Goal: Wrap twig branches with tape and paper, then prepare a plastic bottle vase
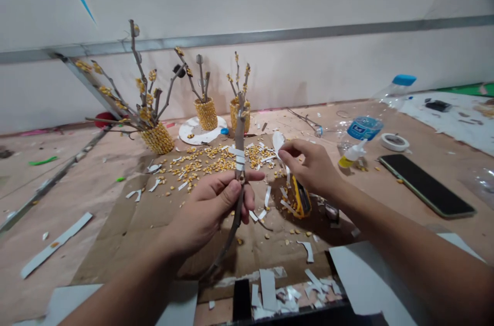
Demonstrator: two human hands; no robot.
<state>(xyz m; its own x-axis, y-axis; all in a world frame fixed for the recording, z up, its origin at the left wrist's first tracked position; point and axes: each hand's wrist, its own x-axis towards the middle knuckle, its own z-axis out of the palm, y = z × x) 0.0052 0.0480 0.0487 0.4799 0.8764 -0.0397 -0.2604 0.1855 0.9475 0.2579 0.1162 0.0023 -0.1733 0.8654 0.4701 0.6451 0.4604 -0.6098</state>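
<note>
Left hand (214,207) was closed around twig (240,128), upright at centre | right hand (314,169) pinched white strip (277,140) just right of twig | corn kernels (208,164) lay scattered just beyond.

Your left hand (208,207) and your right hand (312,166) are bare, and the forearms (405,243) behind them are uncovered along their whole visible length, right down to the near edge of the table (77,182). Your left thumbnail (232,188) is short, broad, rounded and plain
</note>
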